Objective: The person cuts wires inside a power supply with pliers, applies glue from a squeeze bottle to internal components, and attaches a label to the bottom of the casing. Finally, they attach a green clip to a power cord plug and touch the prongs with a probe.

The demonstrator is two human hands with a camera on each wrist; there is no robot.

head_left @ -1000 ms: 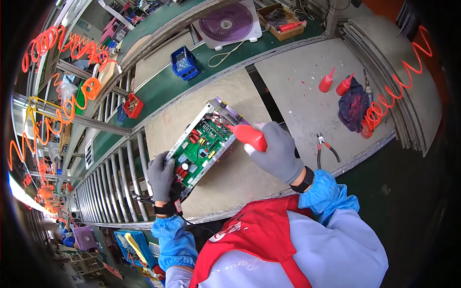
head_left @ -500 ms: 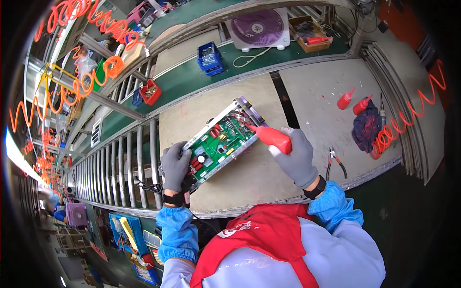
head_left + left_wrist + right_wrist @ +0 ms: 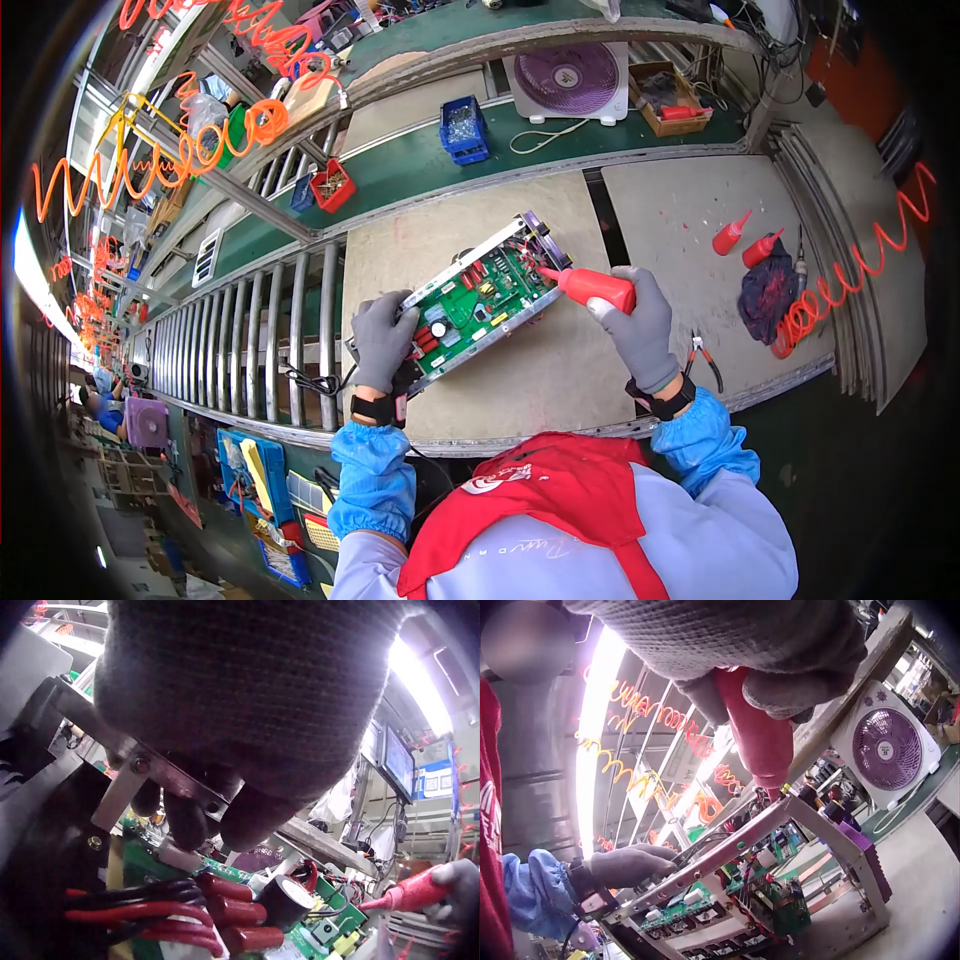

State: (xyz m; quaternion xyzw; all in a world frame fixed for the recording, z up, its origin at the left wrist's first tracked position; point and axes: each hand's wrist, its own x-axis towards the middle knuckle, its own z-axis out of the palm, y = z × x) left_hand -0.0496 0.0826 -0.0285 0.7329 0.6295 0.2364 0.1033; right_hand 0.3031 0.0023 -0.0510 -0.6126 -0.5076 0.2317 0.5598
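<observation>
A metal-framed electronics unit with a green circuit board (image 3: pixel 462 310) lies at a slant on the worktable. At its near left end, my gloved left hand (image 3: pixel 382 342) holds the frame; the left wrist view shows the fingers curled over a metal rail (image 3: pixel 176 780), close to red cylindrical parts (image 3: pixel 238 913) and a black capacitor (image 3: pixel 285 901). My gloved right hand (image 3: pixel 645 335) grips a red squeeze bottle (image 3: pixel 603 290). The bottle is tilted, its nozzle down among the wires at the unit's far right end. In the right wrist view, the frame rail partly hides the nozzle tip.
Pliers (image 3: pixel 698 350) lie right of my right hand. Beyond are two more red bottles (image 3: pixel 730 236), a dark stained cloth (image 3: pixel 768 292) and a coiled orange hose (image 3: pixel 815 310). A blue bin (image 3: pixel 463 132), red bin (image 3: pixel 331 186) and purple fan (image 3: pixel 568 80) stand behind; metal rollers (image 3: pixel 270 340) run left.
The head view has turned, so the bench appears shifted right and down. The bottle nozzle stays at the unit's far right end; both hands keep their hold.
</observation>
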